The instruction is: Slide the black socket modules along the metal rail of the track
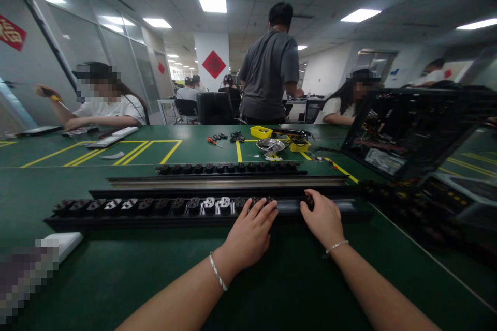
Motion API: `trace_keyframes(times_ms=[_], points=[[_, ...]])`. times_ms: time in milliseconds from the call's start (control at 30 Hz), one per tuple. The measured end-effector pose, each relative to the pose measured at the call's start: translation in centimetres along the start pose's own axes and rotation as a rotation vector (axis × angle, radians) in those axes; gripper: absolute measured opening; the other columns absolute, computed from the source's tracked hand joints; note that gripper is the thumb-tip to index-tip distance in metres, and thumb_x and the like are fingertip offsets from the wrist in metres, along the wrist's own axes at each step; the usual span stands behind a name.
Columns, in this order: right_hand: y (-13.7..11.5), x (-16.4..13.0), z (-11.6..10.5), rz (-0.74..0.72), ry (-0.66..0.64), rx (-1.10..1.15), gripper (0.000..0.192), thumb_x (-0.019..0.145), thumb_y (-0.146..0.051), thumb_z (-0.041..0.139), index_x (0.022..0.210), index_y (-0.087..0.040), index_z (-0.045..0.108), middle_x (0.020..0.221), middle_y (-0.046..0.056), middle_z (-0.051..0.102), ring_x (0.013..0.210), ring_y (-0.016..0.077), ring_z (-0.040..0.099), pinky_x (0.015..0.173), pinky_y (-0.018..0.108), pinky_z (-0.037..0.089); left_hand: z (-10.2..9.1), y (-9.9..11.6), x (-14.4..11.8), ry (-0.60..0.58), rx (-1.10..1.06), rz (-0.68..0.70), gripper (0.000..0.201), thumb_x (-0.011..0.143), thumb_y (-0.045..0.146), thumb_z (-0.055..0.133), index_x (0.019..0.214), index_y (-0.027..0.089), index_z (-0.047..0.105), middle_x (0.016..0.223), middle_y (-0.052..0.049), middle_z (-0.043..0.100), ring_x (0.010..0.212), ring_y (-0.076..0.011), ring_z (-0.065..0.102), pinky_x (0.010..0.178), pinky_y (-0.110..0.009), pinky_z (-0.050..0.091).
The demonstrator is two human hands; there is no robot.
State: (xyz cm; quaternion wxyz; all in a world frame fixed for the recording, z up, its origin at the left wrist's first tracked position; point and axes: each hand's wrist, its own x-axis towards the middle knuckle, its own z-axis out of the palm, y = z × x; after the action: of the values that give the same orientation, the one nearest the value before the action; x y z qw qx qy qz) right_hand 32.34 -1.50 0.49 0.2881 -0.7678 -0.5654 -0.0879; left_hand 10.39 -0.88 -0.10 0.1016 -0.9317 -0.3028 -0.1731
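Observation:
A long black metal channel point(355, 212) lies across the table before me, with a row of black sockets point(178, 205) filling its left and middle part. My left hand point(248, 235) rests over the right end of that row, its fingers stretched out on the last sockets and partly hiding them. In my right hand point(323, 218), a small black socket point(309, 200) is pinched between thumb and fingers above the channel's bare right part. Behind lie another long rail point(233, 182) and a second row of sockets point(229, 168).
An open computer case point(382, 134) stands at the right, with a dark heap of parts point(411, 212) before it. Farther back are a metal bowl point(271, 146), a yellow bin point(261, 132) and an orange screwdriver point(213, 141). People sit across the green table point(155, 274).

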Motion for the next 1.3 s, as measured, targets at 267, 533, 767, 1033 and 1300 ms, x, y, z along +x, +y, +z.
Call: trace_keyframes(times_ms=[267,533,767,1033,1300], points=[[0.01,0.07,-0.12,-0.006,-0.014,-0.005,0.036,0.082,-0.03,0.044,0.112,-0.017,0.058,0.107,0.01,0.064,0.101,0.0243,0.056,0.094,0.041,0.036,0.06,0.02,0.01,-0.005,0.019,0.002,0.053,0.09,0.034,0.042,0.141,0.021,0.032,0.151,-0.002,0.029,0.138,-0.0238,0.024,0.114,-0.047,0.017],[0.19,0.15,0.01,-0.008,-0.013,0.008,0.035,0.081,-0.029,0.045,0.112,-0.018,0.058,0.106,0.01,0.064,0.102,0.0238,0.056,0.091,0.039,0.037,0.09,-0.02,0.01,0.005,0.028,0.002,0.054,0.09,0.033,0.042,0.141,0.021,0.032,0.151,-0.003,0.03,0.138,-0.024,0.024,0.114,-0.047,0.017],[0.17,0.16,0.02,-0.008,-0.015,0.007,0.036,0.082,-0.029,0.044,0.113,-0.017,0.058,0.107,0.01,0.065,0.102,0.0241,0.056,0.092,0.039,0.038,0.19,-0.12,-0.04,0.003,0.016,0.005,0.053,0.09,0.034,0.041,0.141,0.021,0.032,0.151,-0.002,0.029,0.138,-0.0237,0.024,0.114,-0.047,0.016],[0.18,0.12,0.06,-0.01,-0.001,-0.001,0.035,0.082,-0.027,0.044,0.112,-0.017,0.057,0.106,0.01,0.065,0.101,0.0234,0.057,0.091,0.038,0.038,0.36,-0.12,0.01,0.015,0.026,0.004,0.054,0.089,0.034,0.043,0.141,0.021,0.033,0.15,-0.004,0.032,0.137,-0.0239,0.025,0.114,-0.047,0.015],[0.06,0.02,-0.1,0.008,-0.005,-0.015,0.035,0.083,-0.03,0.042,0.112,-0.017,0.058,0.108,0.01,0.064,0.104,0.0242,0.056,0.094,0.039,0.036,0.38,-0.09,-0.02,0.009,0.009,0.0,0.054,0.089,0.035,0.043,0.14,0.021,0.033,0.151,-0.002,0.03,0.138,-0.0238,0.024,0.114,-0.046,0.015]])
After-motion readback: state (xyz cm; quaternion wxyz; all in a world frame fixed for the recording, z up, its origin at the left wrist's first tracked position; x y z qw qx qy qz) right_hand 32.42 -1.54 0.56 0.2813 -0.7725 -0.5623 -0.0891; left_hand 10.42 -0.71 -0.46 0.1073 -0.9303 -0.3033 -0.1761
